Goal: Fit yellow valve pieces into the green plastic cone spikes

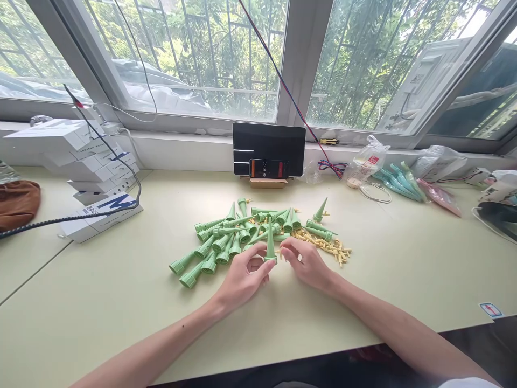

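My left hand (247, 274) is closed around the wide base of a green plastic spike (270, 242), which stands point up above the table. Close beside it on the right, my right hand (306, 261) pinches a small yellow plastic piece (279, 252), partly hidden by the fingers, near the spike's base. Beyond both hands lies a loose pile of similar green spikes (220, 243), most with their open round ends toward me. Several small yellow pieces (337, 249) are heaped to the right of the pile.
A phone (269, 168) showing a timer leans against a dark tablet (269, 143) at the back. Stacked white boxes (97, 161) stand at left, near a brown pouch (18, 205). Plastic bags (365, 164) and teal items (398, 180) lie at right. A dark cable (135, 186) crosses the left side.
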`<move>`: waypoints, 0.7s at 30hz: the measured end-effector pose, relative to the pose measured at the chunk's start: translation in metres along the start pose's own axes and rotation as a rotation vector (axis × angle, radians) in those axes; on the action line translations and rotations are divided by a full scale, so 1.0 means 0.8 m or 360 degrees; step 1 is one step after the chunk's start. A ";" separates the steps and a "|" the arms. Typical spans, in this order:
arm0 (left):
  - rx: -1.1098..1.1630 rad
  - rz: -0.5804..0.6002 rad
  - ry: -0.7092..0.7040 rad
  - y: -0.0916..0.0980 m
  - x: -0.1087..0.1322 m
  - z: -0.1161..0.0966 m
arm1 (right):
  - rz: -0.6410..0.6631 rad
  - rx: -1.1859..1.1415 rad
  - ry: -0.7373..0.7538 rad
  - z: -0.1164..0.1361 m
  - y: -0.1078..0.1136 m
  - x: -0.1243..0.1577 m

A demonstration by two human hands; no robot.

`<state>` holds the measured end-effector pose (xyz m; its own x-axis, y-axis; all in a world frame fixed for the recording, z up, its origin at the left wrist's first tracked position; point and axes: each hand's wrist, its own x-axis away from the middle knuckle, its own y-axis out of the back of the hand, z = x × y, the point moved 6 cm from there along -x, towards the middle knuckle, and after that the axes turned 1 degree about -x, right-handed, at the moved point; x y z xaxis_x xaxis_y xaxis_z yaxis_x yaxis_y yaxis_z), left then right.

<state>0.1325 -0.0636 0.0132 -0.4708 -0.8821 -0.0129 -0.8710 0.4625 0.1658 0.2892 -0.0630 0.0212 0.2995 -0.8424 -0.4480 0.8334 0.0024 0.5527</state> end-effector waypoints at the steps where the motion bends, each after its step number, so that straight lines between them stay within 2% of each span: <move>1: 0.0025 -0.0014 0.0016 0.000 0.000 0.000 | -0.0026 -0.0014 0.0009 0.002 0.002 0.000; 6: 0.0100 -0.0075 0.0028 0.004 -0.001 -0.006 | -0.0081 -0.0112 0.0072 0.008 0.006 -0.001; 13: 0.0156 -0.0052 0.0031 0.003 0.001 -0.013 | -0.0068 -0.0270 0.0013 0.003 0.005 -0.002; 21: 0.0148 -0.0027 -0.0015 0.000 0.002 -0.012 | -0.0061 -0.0224 0.0007 0.002 0.004 0.000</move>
<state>0.1326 -0.0660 0.0229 -0.4567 -0.8893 -0.0242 -0.8880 0.4540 0.0733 0.2909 -0.0636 0.0237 0.2680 -0.8410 -0.4699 0.9010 0.0461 0.4315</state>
